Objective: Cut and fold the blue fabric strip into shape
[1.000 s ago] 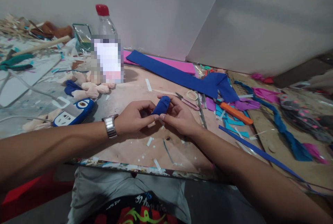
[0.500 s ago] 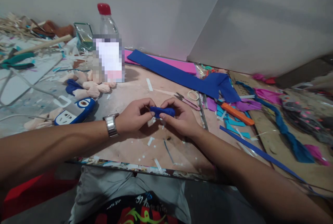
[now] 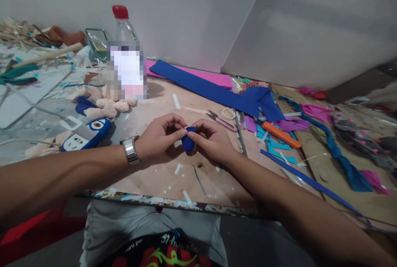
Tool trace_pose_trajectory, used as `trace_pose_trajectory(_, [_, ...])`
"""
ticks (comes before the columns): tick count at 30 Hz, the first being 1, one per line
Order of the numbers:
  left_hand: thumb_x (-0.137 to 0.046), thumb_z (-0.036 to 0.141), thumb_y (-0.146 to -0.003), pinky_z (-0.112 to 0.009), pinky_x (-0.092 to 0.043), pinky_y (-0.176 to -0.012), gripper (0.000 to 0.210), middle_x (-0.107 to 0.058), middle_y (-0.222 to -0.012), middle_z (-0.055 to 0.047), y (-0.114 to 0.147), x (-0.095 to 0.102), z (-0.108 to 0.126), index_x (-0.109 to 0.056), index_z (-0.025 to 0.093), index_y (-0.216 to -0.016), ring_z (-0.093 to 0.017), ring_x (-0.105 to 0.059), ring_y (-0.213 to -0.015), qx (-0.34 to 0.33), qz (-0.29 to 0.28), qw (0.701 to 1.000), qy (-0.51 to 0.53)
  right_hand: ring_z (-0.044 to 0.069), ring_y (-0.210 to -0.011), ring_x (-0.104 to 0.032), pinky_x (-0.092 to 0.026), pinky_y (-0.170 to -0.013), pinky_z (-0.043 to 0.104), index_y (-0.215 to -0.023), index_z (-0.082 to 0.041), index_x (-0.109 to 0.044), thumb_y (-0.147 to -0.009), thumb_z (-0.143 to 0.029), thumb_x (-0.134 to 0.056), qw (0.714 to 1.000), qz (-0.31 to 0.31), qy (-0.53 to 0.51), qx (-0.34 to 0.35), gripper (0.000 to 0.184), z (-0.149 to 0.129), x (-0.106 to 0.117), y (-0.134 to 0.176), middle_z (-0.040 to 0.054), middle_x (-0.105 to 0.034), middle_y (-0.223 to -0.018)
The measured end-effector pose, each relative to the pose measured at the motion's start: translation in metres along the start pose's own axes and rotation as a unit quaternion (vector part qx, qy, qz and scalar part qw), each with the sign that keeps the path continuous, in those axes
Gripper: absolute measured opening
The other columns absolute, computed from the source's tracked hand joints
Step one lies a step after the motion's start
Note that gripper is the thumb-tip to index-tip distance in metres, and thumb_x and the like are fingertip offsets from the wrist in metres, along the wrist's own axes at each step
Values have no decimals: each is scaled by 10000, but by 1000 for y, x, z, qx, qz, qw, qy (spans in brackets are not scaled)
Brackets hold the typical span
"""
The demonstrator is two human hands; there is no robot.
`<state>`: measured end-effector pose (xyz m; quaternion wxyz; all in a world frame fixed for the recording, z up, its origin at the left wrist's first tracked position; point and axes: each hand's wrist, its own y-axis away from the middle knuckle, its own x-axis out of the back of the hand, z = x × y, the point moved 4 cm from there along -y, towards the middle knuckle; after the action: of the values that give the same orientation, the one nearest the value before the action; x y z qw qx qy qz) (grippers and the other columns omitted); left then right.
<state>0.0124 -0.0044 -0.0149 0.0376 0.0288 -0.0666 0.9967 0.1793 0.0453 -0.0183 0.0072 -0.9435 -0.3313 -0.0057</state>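
Over the middle of the table, a small folded piece of blue fabric (image 3: 188, 144) hangs down from my fingertips. My left hand (image 3: 164, 134), with a metal watch on its wrist, pinches its top edge from the left. From the right, my right hand (image 3: 214, 138) grips the same edge between thumb and forefinger. The two hands nearly touch. Just beyond the right hand lie pink-handled thread snips (image 3: 221, 121) and a pale ring-shaped roll (image 3: 228, 113). A wide blue fabric strip (image 3: 198, 87) stretches across the back of the table.
To the left are a blue-and-white power strip (image 3: 87, 135), pale fabric petals (image 3: 107, 107) and green-handled pliers (image 3: 20, 74). A red-capped bottle (image 3: 125, 29) stands behind a blurred-out phone-like object. An orange utility knife (image 3: 281, 134) and a narrow blue strip (image 3: 307, 180) lie right.
The blue piece has turned from lying sideways between my hands to hanging downward. My hands have drawn closer together, with the fingertips now meeting at its top edge.
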Motion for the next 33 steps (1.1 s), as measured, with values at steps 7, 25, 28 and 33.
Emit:
trace_pose_trajectory(7, [-717, 392, -924, -228, -489, -560, 253, -704, -777, -39, 0, 1, 2, -684, 145, -878, -111, -594, -631, 19, -9, 999, -39, 148, -682, -658, -576, -643, 301, -879, -198, -685, -831, -435, -835, 990, 61, 80, 96, 284, -12, 5, -2, 15, -697, -793])
trace_pose_trajectory(25, [-706, 401, -915, -233, -484, -583, 271, -712, -750, -34, 2, -3, 5, -682, 145, -827, -116, -606, -616, 18, -22, 999, -14, 198, -791, -706, -566, -724, 354, -921, -239, -784, -922, -308, -748, 920, 63, 288, 260, 77, -31, 5, 5, 51, -773, -867])
trace_pose_trajectory(28, [-689, 415, -935, -232, -483, -578, 294, -724, -746, -46, 3, -3, 5, -697, 142, -824, -115, -607, -605, 19, -29, 999, -17, 194, -759, -693, -560, -698, 345, -884, -230, -765, -903, -323, -775, 920, 82, 289, 250, 95, -30, 6, 5, 44, -759, -826])
trace_pose_trajectory(33, [-676, 421, -945, -221, -452, -530, 305, -693, -679, -23, 2, -2, 5, -703, 146, -815, -103, -566, -541, 25, -35, 998, -37, 192, -757, -687, -559, -709, 350, -849, -236, -747, -912, -320, -772, 918, 70, 290, 260, 107, -30, 5, 5, 38, -755, -823])
